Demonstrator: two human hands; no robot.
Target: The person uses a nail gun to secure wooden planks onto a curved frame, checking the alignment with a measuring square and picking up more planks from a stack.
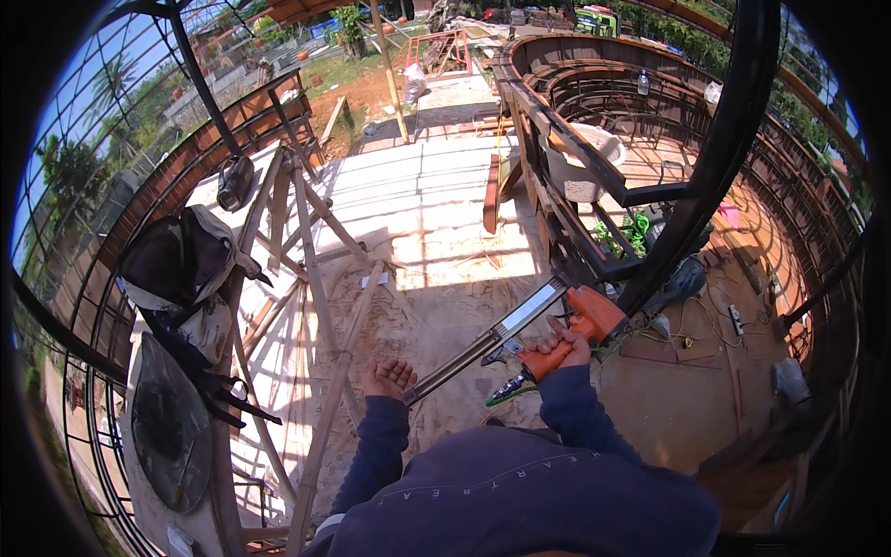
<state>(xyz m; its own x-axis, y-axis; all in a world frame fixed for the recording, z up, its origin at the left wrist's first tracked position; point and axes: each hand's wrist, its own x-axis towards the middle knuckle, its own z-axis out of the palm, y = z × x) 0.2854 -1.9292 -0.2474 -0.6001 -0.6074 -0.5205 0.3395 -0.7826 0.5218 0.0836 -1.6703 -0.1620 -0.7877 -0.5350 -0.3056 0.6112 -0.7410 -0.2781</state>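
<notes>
My right hand (563, 349) is wrapped round the grip of an orange air nail gun (594, 316), held low in front of me. Its long silver magazine (501, 325) slants down to the left, and an air fitting with a green end (510, 388) hangs below the grip. My left hand (391, 377) is turned palm up beside the magazine's lower end. Its fingers are loosely curled and apart, and I see nothing in the palm. The gun's head lies near a black metal post (719, 158), and whether they touch I cannot tell.
At left, a plank platform (223, 464) on wooden legs bears a dark bag (176, 260), a black speaker (236, 182) and a dark oval tray-like thing (172, 422). Curved brown slatted railings (780, 241) rise at right. A green hose (626, 232) lies coiled near a white basin (594, 144).
</notes>
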